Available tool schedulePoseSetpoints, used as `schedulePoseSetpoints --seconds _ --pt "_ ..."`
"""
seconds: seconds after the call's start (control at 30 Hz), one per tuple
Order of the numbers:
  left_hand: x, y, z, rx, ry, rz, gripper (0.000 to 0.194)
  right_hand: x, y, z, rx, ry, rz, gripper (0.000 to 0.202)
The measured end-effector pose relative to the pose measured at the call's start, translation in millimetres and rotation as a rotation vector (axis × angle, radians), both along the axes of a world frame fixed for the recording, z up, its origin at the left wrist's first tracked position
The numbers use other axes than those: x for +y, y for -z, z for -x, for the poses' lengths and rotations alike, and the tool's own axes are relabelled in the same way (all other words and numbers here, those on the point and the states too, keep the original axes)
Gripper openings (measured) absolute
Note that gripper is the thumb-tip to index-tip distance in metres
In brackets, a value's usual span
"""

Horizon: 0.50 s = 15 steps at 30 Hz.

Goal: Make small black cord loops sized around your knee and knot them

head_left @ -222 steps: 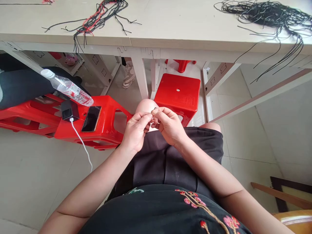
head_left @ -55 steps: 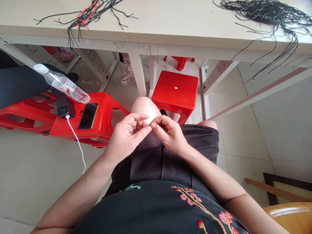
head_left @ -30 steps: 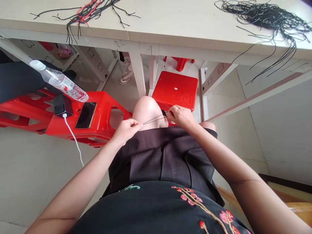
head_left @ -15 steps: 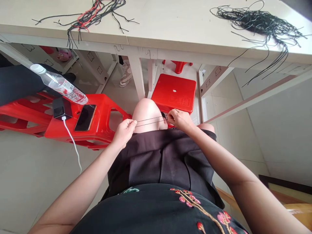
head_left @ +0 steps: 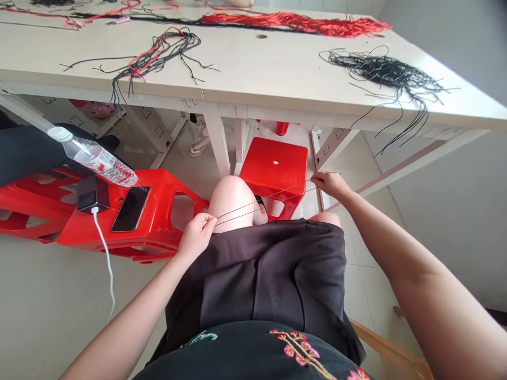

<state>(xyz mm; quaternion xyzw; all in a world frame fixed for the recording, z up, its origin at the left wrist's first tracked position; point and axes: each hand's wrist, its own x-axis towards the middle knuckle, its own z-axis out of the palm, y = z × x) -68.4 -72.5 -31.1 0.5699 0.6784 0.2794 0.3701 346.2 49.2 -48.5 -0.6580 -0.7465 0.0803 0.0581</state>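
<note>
Two strands of thin black cord (head_left: pixel 264 199) stretch taut between my hands, above my bare knee. My left hand (head_left: pixel 198 232) is closed in a pinch on one end, left of the knee. Over to the right, beyond the front of the red stool, my right hand (head_left: pixel 330 184) pinches the other end, a little higher in view. On the table lie a tangled bundle of black cords (head_left: pixel 390 74) at the right and a bundle of black and red cords (head_left: pixel 158 53) at the left. Loose ends of both hang over the front edge.
The white table (head_left: pixel 253 79) spans the view ahead, with long red cords (head_left: pixel 297 24) along its back. A red stool (head_left: pixel 273 158) stands beneath it. At left, another red stool (head_left: pixel 162 211) carries a water bottle (head_left: pixel 99 158), a phone (head_left: pixel 131 208) and a black charger (head_left: pixel 93 194) with white cable.
My right hand has moved away to the right, drawing the cord strands out longer. My left hand keeps its pinch. The view has tilted up, showing more of the table.
</note>
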Motion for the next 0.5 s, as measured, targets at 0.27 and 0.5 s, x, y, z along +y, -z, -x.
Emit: schedulePoseSetpoints --seconds 0.27,0.5 --pt "-3.2 1.5 2.5 0.019 -0.019 -0.001 0.032 4.7 -30.1 -77.1 -0.029 0.398 -0.013 0.028" --pt "-4.5 1.8 -3.1 0.008 -0.041 -0.005 0.032 -34.8 -28.4 45.6 0.203 0.079 -0.017 0.023"
